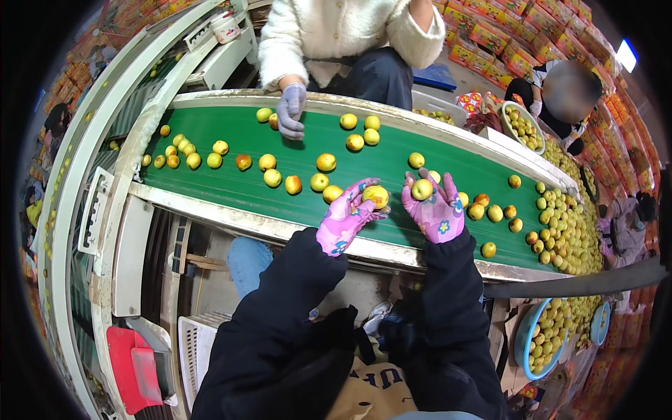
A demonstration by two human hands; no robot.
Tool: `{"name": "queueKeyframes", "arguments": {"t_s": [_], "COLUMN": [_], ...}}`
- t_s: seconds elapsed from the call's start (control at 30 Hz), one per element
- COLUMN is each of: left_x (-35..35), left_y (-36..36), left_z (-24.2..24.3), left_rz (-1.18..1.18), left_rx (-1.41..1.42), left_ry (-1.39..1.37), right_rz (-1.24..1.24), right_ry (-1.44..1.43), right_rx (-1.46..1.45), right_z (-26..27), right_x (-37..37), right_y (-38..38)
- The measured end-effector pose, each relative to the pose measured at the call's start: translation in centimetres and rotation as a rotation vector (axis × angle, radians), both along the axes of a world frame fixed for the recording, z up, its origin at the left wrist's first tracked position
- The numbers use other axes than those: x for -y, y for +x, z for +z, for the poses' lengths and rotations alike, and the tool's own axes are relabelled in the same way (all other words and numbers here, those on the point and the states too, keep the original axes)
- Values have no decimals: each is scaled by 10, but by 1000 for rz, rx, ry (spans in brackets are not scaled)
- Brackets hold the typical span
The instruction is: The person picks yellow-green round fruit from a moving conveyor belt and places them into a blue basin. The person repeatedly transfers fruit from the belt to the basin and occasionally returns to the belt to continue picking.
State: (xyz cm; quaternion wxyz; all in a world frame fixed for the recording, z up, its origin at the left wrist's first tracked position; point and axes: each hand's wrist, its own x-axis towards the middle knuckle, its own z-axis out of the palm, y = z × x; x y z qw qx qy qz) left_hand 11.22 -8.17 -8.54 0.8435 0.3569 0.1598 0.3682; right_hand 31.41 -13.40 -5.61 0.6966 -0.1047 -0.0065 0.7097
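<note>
My left hand point(349, 216), in a pink flowered glove, holds a yellow jujube-like fruit point(375, 196) with a reddish-brown patch between thumb and fingers. In my right hand point(436, 212), gloved alike and palm up, rests a greenish-yellow fruit point(422, 189) against the fingers. Both hands are over a green conveyor belt point(388, 157), near its front rail. Another fruit point(434, 177) shows just behind the right fingers. Close to my left hand lie loose fruits point(319, 182) on the belt, some with brown blotches. Several more fruits point(476, 211) are right of my right hand.
Across the belt sits a person whose grey-gloved hand point(291, 111) hangs over it. A large fruit heap point(572, 231) covers the right end. Blue basins point(520, 341) stand lower right, near a dark bar point(577, 286). A white metal conveyor frame point(79, 210) curves along the left. Stacked cartons point(493, 37) line the background.
</note>
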Motion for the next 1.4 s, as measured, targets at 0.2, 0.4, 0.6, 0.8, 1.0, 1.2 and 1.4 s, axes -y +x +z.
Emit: {"name": "queueKeyframes", "arguments": {"t_s": [0.2, 0.4, 0.6, 0.8, 1.0, 1.2, 1.4], "left_x": [2, 19, 23, 18, 16, 22, 19], "left_y": [5, 3, 10, 19, 24, 29, 34], "left_z": [0, 5, 9, -5, -20, -14, -15], "left_rz": [63, 296, 160, 178, 195, 167, 218], "left_rx": [-209, -881, -1059, -962, -840, -883, -859], "left_ry": [251, 1026, 1054, 1124, 968, 922, 1091], "right_rz": [-48, -486, -550, -695, -1069, -1429, -1244], "right_ry": [86, 137, 192, 60, -589, -1398, -1951], "right_rx": [168, 1190, 1124, 1504, 2009, 2058, 2182], "right_z": [3, -13, -17, 0, -3, -3, -56], "right_x": [4, 2, 15, 113, 272, 428, 618], "right_y": [1, -17, -17, 9, 84, 197, 334]}}
